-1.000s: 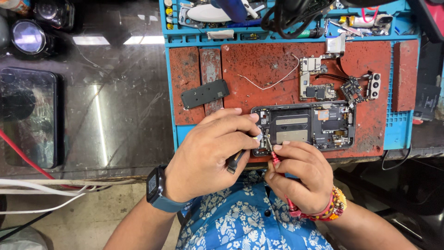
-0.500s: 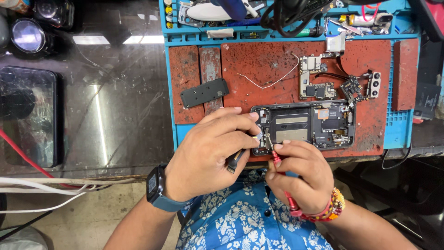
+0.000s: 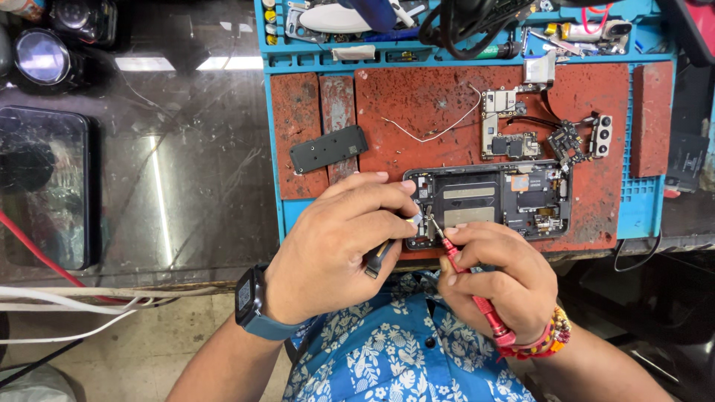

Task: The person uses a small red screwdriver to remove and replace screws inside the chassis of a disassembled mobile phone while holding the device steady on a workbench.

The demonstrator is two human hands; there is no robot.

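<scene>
An opened black phone [image 3: 499, 199], back cover off and insides showing, lies on the worn red work mat [image 3: 417, 112]. My left hand [image 3: 339, 238] rests on the phone's left end and pinches a pair of tweezers [image 3: 376, 257], tips at the phone's lower left corner. My right hand [image 3: 499, 279] grips a red screwdriver [image 3: 477, 298] whose tip meets the same corner. A dark watch sits on my left wrist, beaded bracelets on my right.
Loose parts lie on the mat: a black cover plate [image 3: 329, 149], a circuit board [image 3: 505, 125], a camera module [image 3: 581, 138], a thin white wire [image 3: 439, 126]. A blue tool tray [image 3: 462, 33] runs along the back. A dark phone [image 3: 45, 186] and cables lie left.
</scene>
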